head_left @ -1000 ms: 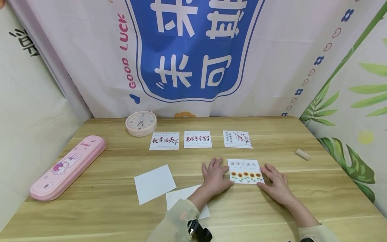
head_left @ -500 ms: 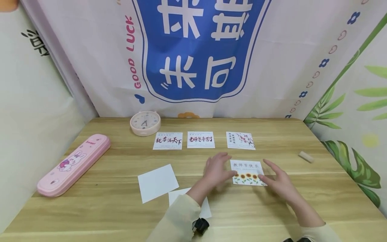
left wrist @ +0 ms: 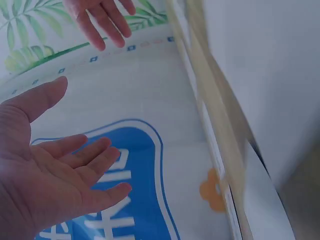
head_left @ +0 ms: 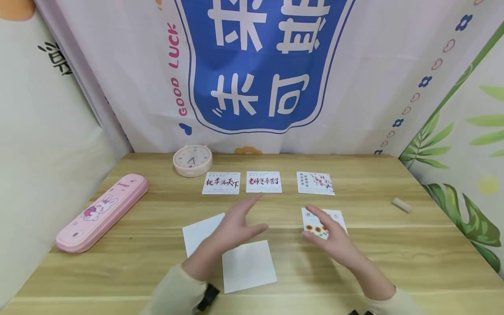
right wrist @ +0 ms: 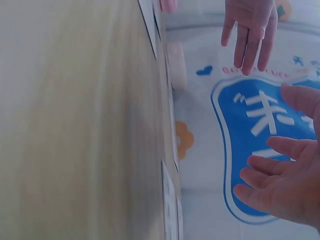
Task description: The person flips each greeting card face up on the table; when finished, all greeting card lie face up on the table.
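My left hand (head_left: 234, 227) hovers over two blank white cards, a farther one (head_left: 200, 228) that it partly covers and a nearer one (head_left: 250, 267). Its fingers are extended and hold nothing, as the left wrist view also shows on that hand (left wrist: 60, 175). Above the sunflower greeting card (head_left: 313, 229) floats my right hand (head_left: 334, 243), thumb and fingers spread apart with nothing between them. It hides part of that card's print. In the right wrist view the right hand (right wrist: 287, 180) has relaxed, straight fingers, clear of the tabletop.
Three printed cards lie in a row at the back: a left one (head_left: 221, 183), a middle one (head_left: 264, 182) and a blossom one (head_left: 316, 183). A round clock (head_left: 192, 160) stands behind them. A pink pencil case (head_left: 103, 212) lies left, a small beige block (head_left: 401, 204) right.
Both hands have let go of the sunflower card's sides and lifted. My left hand has moved left over the blank cards; the right has shifted slightly left over the sunflower card.
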A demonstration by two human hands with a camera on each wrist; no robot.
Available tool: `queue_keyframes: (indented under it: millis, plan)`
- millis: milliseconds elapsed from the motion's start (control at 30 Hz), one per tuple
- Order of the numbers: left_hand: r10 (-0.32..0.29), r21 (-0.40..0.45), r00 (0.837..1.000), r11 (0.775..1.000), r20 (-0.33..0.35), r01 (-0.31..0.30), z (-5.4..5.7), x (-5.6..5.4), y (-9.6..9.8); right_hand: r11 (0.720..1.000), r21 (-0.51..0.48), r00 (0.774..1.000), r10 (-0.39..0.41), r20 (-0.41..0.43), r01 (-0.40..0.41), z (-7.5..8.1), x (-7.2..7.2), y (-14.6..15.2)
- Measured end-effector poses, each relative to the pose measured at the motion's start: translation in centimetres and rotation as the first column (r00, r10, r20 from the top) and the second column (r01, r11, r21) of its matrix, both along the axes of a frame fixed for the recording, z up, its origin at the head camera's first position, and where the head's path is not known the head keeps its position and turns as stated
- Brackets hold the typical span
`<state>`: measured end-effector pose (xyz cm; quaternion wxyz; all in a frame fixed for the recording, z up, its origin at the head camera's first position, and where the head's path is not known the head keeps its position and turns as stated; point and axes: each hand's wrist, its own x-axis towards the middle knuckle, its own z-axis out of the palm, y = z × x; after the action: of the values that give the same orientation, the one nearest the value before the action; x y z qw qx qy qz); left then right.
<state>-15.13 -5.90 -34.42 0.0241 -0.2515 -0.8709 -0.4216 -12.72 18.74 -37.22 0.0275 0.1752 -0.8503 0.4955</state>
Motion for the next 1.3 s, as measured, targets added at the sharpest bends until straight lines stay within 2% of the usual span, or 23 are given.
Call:
queue_keyframes:
  millis: [167,333,500,600,700,800,933,1133,1300]
  plan:
    - [0.054,-0.047,0.997,0.997,-0.049,-0.057,-1.1,1.2,-3.8,0.995,0.051,0.994,0.086,-0.059,-0.083,-0.9,-0.2,-2.3]
    - [0.072,-0.09,0.993,0.993,-0.089,-0.08,-2.3,2.4,-6.1,0.989,0.052,0.989,0.14,-0.044,-0.137,-1.4,-0.3,-3.7]
    - [0.04,-0.078,0.999,0.996,-0.034,-0.042,-2.5,3.3,-7.5,0.982,0.035,0.982,0.184,0.03,-0.185,-2.1,-0.4,-4.8]
    - [0.002,-0.116,1.0,0.993,0.015,-0.001,-2.7,3.7,-8.3,0.977,0.04,0.976,0.204,0.08,-0.207,-2.7,-0.4,-5.2]
    - [-0.029,-0.165,0.998,0.986,0.06,0.038,-3.1,4.0,-9.0,0.969,0.092,0.971,0.221,0.086,-0.229,-3.4,-0.4,-5.4]
    - [-0.046,-0.177,0.993,0.982,0.106,0.065,-3.9,4.2,-9.4,0.949,0.162,0.962,0.26,0.081,-0.27,-4.1,-0.5,-5.6]
    - [-0.042,-0.177,0.989,0.982,0.14,0.067,-5.1,4.6,-9.1,0.913,0.234,0.943,0.324,0.081,-0.334,-5.0,-0.4,-5.7]
    - [-0.048,-0.165,0.99,0.984,0.133,0.07,-6.2,5.0,-8.4,0.88,0.317,0.932,0.36,0.042,-0.354,-5.4,-0.2,-5.6]
    - [-0.057,-0.203,0.99,0.976,0.128,0.082,-7.1,5.1,-8.6,0.857,0.361,0.925,0.376,0.054,-0.369,-5.4,-0.1,-5.7]
